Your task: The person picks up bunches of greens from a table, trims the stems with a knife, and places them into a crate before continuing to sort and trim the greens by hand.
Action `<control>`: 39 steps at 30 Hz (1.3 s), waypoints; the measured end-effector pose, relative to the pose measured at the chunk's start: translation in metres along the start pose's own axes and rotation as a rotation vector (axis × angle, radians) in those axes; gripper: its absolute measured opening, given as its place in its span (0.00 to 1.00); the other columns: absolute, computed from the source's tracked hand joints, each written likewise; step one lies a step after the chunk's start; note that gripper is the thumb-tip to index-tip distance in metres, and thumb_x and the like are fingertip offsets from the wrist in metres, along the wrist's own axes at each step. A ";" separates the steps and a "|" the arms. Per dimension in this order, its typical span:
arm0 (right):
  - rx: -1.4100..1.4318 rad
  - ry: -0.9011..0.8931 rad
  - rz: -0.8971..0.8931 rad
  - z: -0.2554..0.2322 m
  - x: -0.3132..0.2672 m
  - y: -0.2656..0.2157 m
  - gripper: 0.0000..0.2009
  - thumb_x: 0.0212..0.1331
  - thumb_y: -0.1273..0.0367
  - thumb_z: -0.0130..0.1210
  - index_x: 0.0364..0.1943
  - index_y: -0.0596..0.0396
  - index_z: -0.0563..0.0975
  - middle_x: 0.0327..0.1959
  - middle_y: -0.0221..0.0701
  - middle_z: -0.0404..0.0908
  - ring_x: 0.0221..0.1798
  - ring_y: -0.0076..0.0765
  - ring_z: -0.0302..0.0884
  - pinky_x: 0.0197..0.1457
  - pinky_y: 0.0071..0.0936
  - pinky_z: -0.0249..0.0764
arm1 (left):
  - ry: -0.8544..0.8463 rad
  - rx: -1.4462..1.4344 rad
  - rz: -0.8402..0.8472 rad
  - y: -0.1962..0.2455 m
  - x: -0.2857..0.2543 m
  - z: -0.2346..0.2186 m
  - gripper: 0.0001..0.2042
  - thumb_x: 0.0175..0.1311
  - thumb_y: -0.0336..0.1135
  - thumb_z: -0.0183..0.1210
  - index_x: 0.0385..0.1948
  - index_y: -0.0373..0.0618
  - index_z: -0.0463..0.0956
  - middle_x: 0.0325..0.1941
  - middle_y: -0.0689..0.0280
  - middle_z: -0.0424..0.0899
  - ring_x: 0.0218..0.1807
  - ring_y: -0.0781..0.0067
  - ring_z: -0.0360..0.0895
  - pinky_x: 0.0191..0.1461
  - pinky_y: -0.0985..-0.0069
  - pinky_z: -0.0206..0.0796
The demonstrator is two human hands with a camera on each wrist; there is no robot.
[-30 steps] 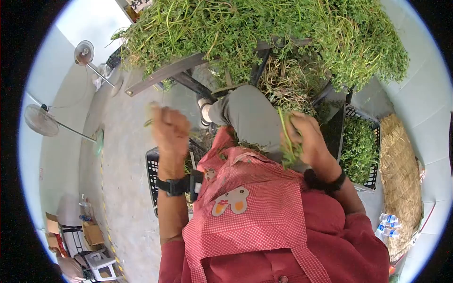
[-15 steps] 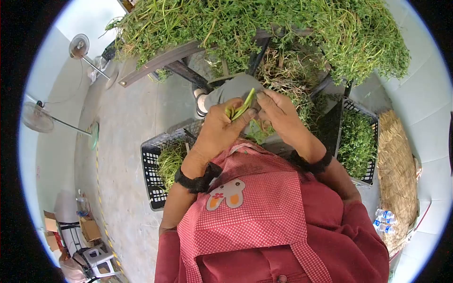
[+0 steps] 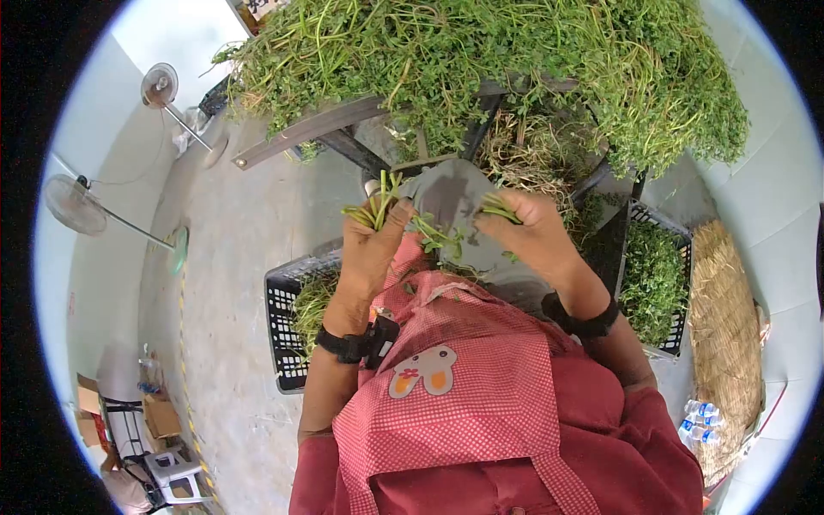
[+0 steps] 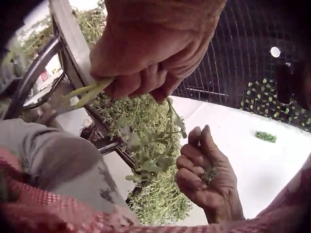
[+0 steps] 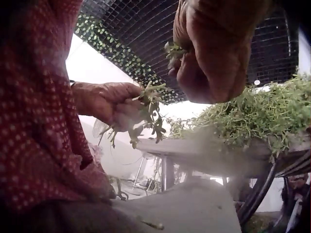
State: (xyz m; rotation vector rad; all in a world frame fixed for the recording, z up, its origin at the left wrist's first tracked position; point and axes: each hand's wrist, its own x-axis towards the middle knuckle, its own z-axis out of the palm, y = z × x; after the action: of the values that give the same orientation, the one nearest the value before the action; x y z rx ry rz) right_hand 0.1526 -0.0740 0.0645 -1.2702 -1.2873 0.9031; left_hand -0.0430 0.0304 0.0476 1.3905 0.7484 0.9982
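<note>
My left hand (image 3: 365, 253) grips a small bunch of green stems (image 3: 384, 197), cut ends upward, over my lap. Leafy tips (image 3: 438, 236) trail from that bunch toward the middle; in the left wrist view, its pale stems (image 4: 90, 92) stick out past the curled fingers. A short gap away, my right hand (image 3: 541, 240) pinches a few green stem pieces (image 3: 498, 209) between thumb and fingers. The right wrist view shows a leafy bit (image 5: 173, 51) poking out of the right hand's curled fingers. Beyond it hangs the left hand's leafy bunch (image 5: 150, 109).
Leafy green stalks (image 3: 481, 60) are heaped on a table with a dark edge (image 3: 313, 129). Drier stalks (image 3: 536, 150) lie underneath. Black crates of greens stand left (image 3: 283, 322) and right (image 3: 657, 275). Two fans (image 3: 77, 204) stand at far left.
The hands came together over the lap around the green stems, then moved apart sideways. Both now hold stems, the left hand's bunch fanned out more upright.
</note>
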 end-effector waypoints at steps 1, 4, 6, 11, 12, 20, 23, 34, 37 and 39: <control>-0.087 0.002 -0.079 0.003 0.003 0.004 0.10 0.57 0.65 0.58 0.37 0.58 0.78 0.26 0.23 0.79 0.27 0.15 0.69 0.30 0.19 0.69 | -0.028 -0.042 -0.019 -0.003 0.000 -0.001 0.06 0.59 0.35 0.61 0.28 0.45 0.74 0.23 0.78 0.73 0.20 0.92 0.60 0.21 0.88 0.48; -0.177 -0.048 -0.118 0.010 0.008 0.007 0.12 0.56 0.65 0.57 0.40 0.59 0.78 0.28 0.30 0.81 0.28 0.21 0.73 0.34 0.24 0.71 | -0.046 -0.114 -0.074 -0.003 -0.001 0.004 0.06 0.60 0.35 0.60 0.27 0.45 0.74 0.22 0.79 0.71 0.21 0.91 0.59 0.22 0.87 0.48; -0.169 -0.028 -0.142 0.015 0.013 0.013 0.13 0.57 0.64 0.57 0.40 0.59 0.78 0.28 0.33 0.81 0.28 0.23 0.74 0.35 0.25 0.71 | -0.027 -0.140 -0.110 0.001 -0.003 0.011 0.07 0.61 0.35 0.59 0.25 0.45 0.74 0.20 0.79 0.68 0.20 0.91 0.58 0.22 0.87 0.48; -0.103 -0.024 -0.138 0.023 0.017 0.023 0.14 0.57 0.61 0.56 0.40 0.58 0.79 0.29 0.38 0.80 0.31 0.26 0.76 0.39 0.26 0.72 | -0.068 -0.206 -0.098 0.004 -0.008 0.017 0.07 0.60 0.34 0.60 0.27 0.43 0.75 0.19 0.78 0.70 0.18 0.91 0.60 0.19 0.87 0.48; -0.158 -0.027 -0.155 0.025 0.017 0.025 0.15 0.57 0.61 0.56 0.40 0.58 0.79 0.30 0.37 0.80 0.32 0.25 0.76 0.39 0.26 0.71 | -0.069 -0.206 -0.096 0.003 -0.008 0.016 0.07 0.60 0.34 0.60 0.27 0.43 0.75 0.19 0.78 0.70 0.18 0.91 0.60 0.19 0.87 0.48; 0.370 0.156 -0.043 0.038 0.019 0.035 0.14 0.55 0.63 0.58 0.39 0.60 0.79 0.31 0.30 0.81 0.30 0.23 0.74 0.35 0.23 0.71 | -0.068 -0.098 0.018 0.007 -0.009 0.029 0.07 0.60 0.34 0.60 0.25 0.45 0.74 0.16 0.78 0.67 0.15 0.90 0.56 0.17 0.86 0.44; 0.089 0.358 -0.122 0.025 0.022 0.039 0.09 0.54 0.67 0.59 0.33 0.59 0.78 0.27 0.25 0.78 0.25 0.20 0.71 0.28 0.19 0.68 | 0.015 -0.117 -0.093 0.008 -0.011 0.029 0.08 0.61 0.33 0.60 0.23 0.46 0.72 0.16 0.79 0.66 0.16 0.90 0.55 0.17 0.85 0.46; 1.136 -0.123 0.444 0.014 -0.010 0.016 0.06 0.61 0.70 0.47 0.34 0.57 0.73 0.25 0.32 0.72 0.15 0.22 0.61 0.16 0.22 0.59 | 0.134 -0.374 -0.132 0.004 -0.004 0.026 0.07 0.60 0.34 0.61 0.25 0.49 0.71 0.13 0.79 0.63 0.13 0.88 0.52 0.17 0.83 0.47; 1.083 -0.145 0.466 0.017 -0.001 0.015 0.06 0.63 0.68 0.49 0.37 0.55 0.73 0.30 0.35 0.76 0.19 0.22 0.64 0.19 0.22 0.60 | 0.095 -0.426 -0.150 0.001 -0.005 0.031 0.07 0.59 0.33 0.61 0.25 0.49 0.71 0.13 0.79 0.63 0.12 0.88 0.52 0.16 0.84 0.45; 1.075 -0.120 0.457 0.024 0.000 0.016 0.07 0.61 0.67 0.53 0.38 0.55 0.74 0.29 0.32 0.75 0.21 0.22 0.65 0.21 0.21 0.60 | 0.075 -0.463 -0.149 -0.003 -0.006 0.032 0.07 0.59 0.33 0.61 0.25 0.49 0.71 0.13 0.79 0.64 0.12 0.88 0.53 0.15 0.84 0.44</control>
State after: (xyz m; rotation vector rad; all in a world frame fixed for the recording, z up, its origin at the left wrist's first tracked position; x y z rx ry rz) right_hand 0.1322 -0.0680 0.0454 -0.6226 -0.3999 1.6999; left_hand -0.0166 0.0118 0.0463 0.8893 0.6161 1.0310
